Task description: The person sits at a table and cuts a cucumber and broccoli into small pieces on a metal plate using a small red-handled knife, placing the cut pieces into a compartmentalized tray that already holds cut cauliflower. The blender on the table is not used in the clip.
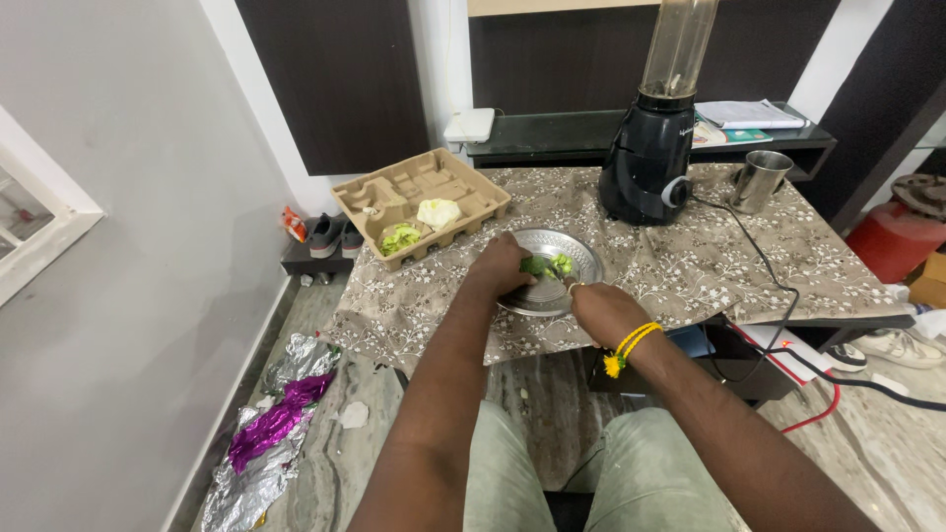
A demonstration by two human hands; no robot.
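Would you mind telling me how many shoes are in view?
3 at least: two grey shoes on the low shelf left of the table, and one white shoe on the floor at right. Others may be hidden beneath the table.

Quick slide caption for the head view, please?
Both hands, left and right, work green vegetable pieces on a steel plate beside a blender.

I see bare patterned cloth (680, 271) right of the steel plate (583, 258) — open room there. Behind it the black blender (652, 158) blocks the back edge, its cord (764, 281) trailing across the cloth toward the right. A steel cup (761, 180) stands just beside the blender. On the left — a cardboard tray (394, 192) crowds the corner.
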